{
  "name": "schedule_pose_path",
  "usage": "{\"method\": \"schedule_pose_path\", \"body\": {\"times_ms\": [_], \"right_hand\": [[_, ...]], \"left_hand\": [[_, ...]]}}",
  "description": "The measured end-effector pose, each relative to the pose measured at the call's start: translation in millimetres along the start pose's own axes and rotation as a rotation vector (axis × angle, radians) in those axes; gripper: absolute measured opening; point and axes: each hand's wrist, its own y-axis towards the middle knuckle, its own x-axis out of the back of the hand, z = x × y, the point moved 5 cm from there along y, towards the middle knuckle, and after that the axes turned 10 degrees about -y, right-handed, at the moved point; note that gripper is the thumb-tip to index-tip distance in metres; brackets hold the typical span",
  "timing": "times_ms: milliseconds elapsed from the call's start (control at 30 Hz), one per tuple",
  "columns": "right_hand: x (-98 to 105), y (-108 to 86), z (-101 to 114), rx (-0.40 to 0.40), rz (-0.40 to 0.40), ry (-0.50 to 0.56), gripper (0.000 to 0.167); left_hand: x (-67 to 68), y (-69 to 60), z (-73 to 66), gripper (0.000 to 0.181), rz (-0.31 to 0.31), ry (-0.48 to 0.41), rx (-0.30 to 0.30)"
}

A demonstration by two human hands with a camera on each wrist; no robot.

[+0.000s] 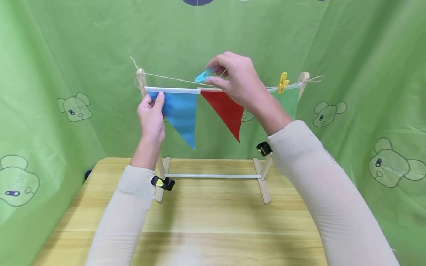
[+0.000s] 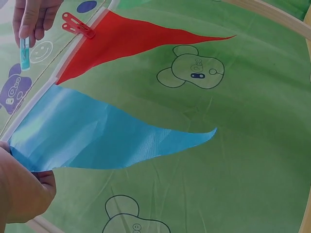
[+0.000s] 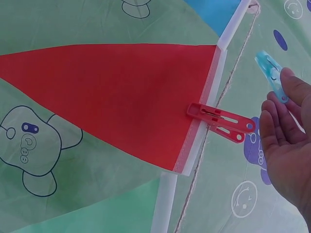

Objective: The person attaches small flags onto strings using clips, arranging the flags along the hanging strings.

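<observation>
A blue pennant (image 1: 183, 111) with a white top band is pinched at its left end by my left hand (image 1: 152, 116), just below the string (image 1: 169, 78). My right hand (image 1: 237, 74) pinches a light blue clothespin (image 1: 203, 76) close above the string, apart from the pennant's band. Beside the blue pennant hangs a red pennant (image 1: 227, 109); in the right wrist view a red clothespin (image 3: 221, 121) clips its band to the string. Farther right, a yellow clothespin (image 1: 283, 82) fastens a green pennant (image 1: 289, 101), partly hidden by my right forearm.
Two wooden posts (image 1: 141, 78) hold the string's ends. Their feet (image 1: 261, 181) stand on the wooden table (image 1: 213, 221), joined by a white rod (image 1: 213, 176). A green printed curtain (image 1: 110, 44) surrounds the table.
</observation>
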Motion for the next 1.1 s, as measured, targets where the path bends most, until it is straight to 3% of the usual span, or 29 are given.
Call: {"method": "schedule_pose_path", "body": {"times_ms": [467, 900, 1100], "right_hand": [[4.1, 13.3, 4.6, 0.011, 0.049, -0.05, 0.027], [3.9, 26.1, 6.0, -0.036, 0.095, -0.082, 0.026], [-0.5, 33.8, 7.6, -0.06, 0.152, -0.109, 0.026]], "left_hand": [[-4.1, 3.3, 0.4, 0.015, -0.017, 0.006, -0.005], [-11.1, 5.6, 0.0, 0.016, -0.026, 0.003, -0.013], [-12.4, 8.4, 1.6, 0.015, -0.024, 0.007, 0.011]]}}
